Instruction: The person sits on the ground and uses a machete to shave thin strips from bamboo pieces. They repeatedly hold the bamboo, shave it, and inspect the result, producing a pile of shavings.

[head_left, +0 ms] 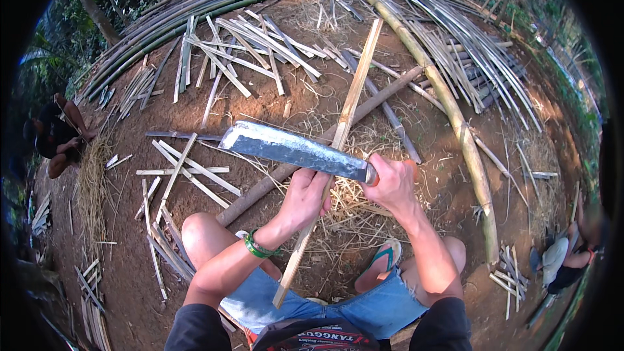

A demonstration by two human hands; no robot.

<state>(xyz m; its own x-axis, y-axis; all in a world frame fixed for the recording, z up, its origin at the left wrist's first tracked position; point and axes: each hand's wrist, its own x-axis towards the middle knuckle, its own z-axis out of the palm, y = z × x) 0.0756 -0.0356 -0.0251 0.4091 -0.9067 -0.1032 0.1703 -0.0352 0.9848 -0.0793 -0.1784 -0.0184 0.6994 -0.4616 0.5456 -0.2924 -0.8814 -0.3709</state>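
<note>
My right hand [393, 185] is wrapped round the handle of a machete [286, 147]. Its broad, worn blade points left, lying across a long split bamboo strip [356, 94]. Below the blade, my left hand [305, 196] closes round that strip, which slants from my lap up and away to the far right. The strip crosses over a dark pole [260, 188] lying on the ground. Part of the strip is hidden behind the blade and my left fingers. Pale shavings [354, 205] are heaped under my hands, between my knees.
Cut strips [260, 45] lie scattered ahead, with more [175, 175] by my left knee. A thick bamboo pole [448, 101] runs along the right. Long bamboo poles [214, 10] line the far side. One person [58, 127] squats at far left, another [562, 260] at far right.
</note>
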